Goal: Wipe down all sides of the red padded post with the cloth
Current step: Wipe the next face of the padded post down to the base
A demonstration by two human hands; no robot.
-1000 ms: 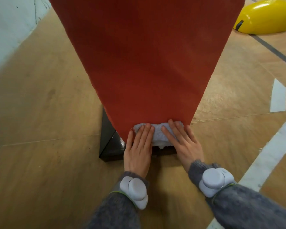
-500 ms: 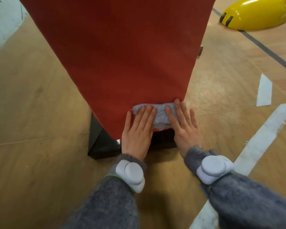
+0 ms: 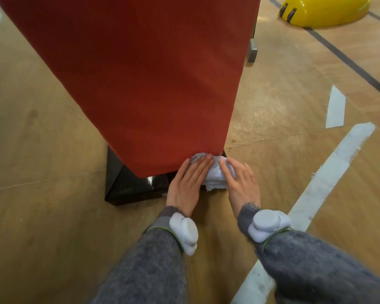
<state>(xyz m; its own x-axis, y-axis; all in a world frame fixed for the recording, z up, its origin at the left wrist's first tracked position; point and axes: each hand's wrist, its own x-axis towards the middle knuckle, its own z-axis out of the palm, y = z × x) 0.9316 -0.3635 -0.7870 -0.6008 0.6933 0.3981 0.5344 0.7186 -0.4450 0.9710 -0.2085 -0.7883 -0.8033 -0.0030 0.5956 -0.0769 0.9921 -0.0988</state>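
Observation:
The red padded post [image 3: 149,84] fills the upper middle of the head view and stands on a black base [image 3: 127,185]. A pale bunched cloth [image 3: 215,178] lies against the post's bottom right corner, hanging down over the base. My left hand [image 3: 189,183] presses flat on the cloth's left side with straight fingers. My right hand [image 3: 241,183] presses flat on its right side, fingers pointing up and left. Both wrists carry white sensor pucks over grey sleeves.
The wooden gym floor [image 3: 42,150] surrounds the post. A white floor line [image 3: 329,176] runs diagonally at the right, with a dark line farther back. A yellow dome-shaped object [image 3: 323,9] sits at the top right. A grey metal foot [image 3: 252,51] shows behind the post.
Both hands have slid the cloth to the right along the post's lower edge to its bottom right corner. The cloth is now more bunched and hangs below the padding.

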